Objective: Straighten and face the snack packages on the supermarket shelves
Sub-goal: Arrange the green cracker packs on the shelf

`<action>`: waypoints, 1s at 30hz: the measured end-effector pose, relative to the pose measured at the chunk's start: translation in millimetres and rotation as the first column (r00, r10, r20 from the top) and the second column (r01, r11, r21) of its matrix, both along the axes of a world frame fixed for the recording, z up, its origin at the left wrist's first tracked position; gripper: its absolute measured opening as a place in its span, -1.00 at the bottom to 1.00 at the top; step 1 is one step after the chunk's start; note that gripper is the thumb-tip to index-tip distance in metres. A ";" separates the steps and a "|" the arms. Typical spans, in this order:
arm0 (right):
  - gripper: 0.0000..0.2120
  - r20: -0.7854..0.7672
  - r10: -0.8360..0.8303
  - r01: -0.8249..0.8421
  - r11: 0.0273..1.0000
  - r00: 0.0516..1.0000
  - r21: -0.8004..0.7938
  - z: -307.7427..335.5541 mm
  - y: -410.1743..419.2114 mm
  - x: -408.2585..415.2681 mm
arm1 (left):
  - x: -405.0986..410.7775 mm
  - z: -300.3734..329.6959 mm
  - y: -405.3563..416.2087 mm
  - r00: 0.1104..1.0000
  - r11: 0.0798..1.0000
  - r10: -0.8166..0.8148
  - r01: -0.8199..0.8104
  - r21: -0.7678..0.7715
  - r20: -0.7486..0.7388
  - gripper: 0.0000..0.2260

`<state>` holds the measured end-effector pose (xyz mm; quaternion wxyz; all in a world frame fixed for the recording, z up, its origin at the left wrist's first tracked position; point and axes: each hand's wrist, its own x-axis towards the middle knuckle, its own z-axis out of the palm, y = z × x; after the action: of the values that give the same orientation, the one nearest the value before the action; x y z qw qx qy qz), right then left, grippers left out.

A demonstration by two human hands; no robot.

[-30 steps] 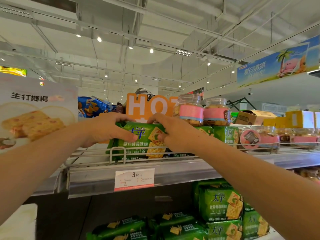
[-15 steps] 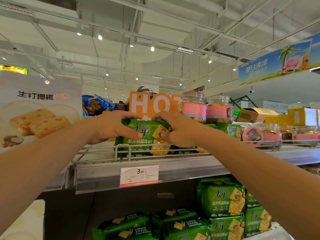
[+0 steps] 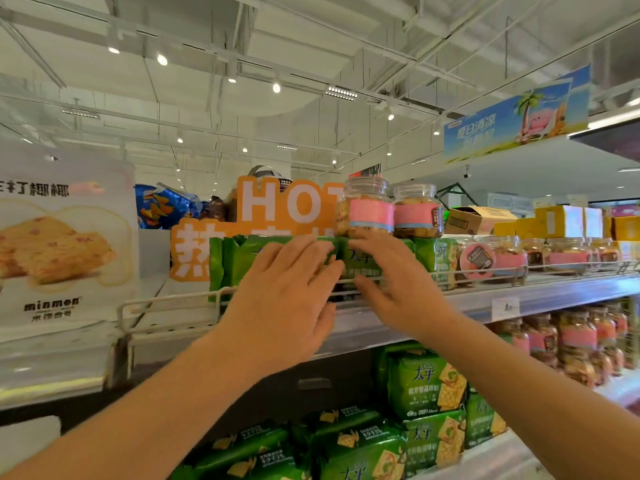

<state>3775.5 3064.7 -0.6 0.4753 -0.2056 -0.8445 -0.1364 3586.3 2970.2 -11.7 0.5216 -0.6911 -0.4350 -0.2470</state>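
Observation:
A green cracker package (image 3: 239, 261) stands on the top shelf behind the white wire rail (image 3: 166, 299). My left hand (image 3: 280, 306) is in front of it with straight, spread fingers, hiding its middle. My right hand (image 3: 391, 282) is beside it, fingers extended against the front of the green package, thumb low near the rail. Neither hand curls round anything. More green cracker packages (image 3: 426, 386) are stacked on the shelf below, and others (image 3: 436, 254) stand to the right on the top shelf.
Two pink-labelled cookie jars (image 3: 370, 213) stand on the green packs, with more jars (image 3: 495, 258) to the right. An orange HOT sign (image 3: 287, 202) stands behind. A white cracker poster (image 3: 65, 237) fills the left. The metal shelf edge (image 3: 536, 292) runs right.
Both hands have let go of the green package and opened flat in front of it. The view has shifted so the shelf sits further right and closer.

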 end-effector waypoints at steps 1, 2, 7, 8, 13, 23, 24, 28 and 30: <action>-0.56 -0.025 -0.050 0.050 0.999 0.998 0.011 -7.7 4.4 9.6 | -1.9 -4.9 2.9 0.999 0.999 0.034 -0.034 -0.003 0.000 -0.57; -0.59 -0.051 -0.090 0.091 0.996 0.995 0.008 -15.2 9.6 18.7 | -2.9 -9.6 5.1 0.999 0.999 0.045 -0.045 -0.001 -0.014 -0.57; -0.65 -0.093 -0.199 0.196 0.980 0.976 -0.045 -39.0 37.7 59.7 | 21.5 -24.4 20.6 1.000 1.000 -0.004 0.004 -0.003 -0.016 -0.63; -0.65 -0.083 -0.202 0.201 0.979 0.976 -0.019 -40.1 42.6 66.8 | 30.3 -26.5 25.3 1.000 1.000 0.006 -0.006 -0.002 -0.016 -0.62; -0.63 0.006 -0.105 0.103 0.982 0.994 0.159 -38.5 62.5 89.0 | 78.0 -28.8 54.9 0.991 0.993 0.100 -0.105 0.059 0.089 -0.62; -0.55 0.098 0.100 -0.114 0.981 0.990 0.157 -26.0 88.1 107.9 | 112.1 -25.5 84.1 0.930 0.954 0.202 -0.258 0.154 0.307 -0.75; -0.58 0.087 0.117 -0.131 0.975 0.989 0.181 -25.3 92.2 111.4 | 112.6 -25.3 84.2 0.928 0.953 0.204 -0.261 0.155 0.311 -0.75; -0.70 -0.107 0.098 -0.073 0.974 0.989 0.215 -27.7 117.8 132.5 | 117.5 -26.4 84.6 0.924 0.952 0.185 -0.253 0.173 0.334 -0.72; -0.70 -0.116 0.082 -0.058 0.979 0.990 0.197 -32.0 126.6 137.4 | 120.8 -26.8 84.9 0.918 0.949 0.187 -0.261 0.178 0.350 -0.71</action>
<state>3912.9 3191.2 -32.7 0.5490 -0.1367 -0.8029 -0.1880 3707.2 3055.1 -38.5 0.5403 -0.5233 -0.5623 -0.3437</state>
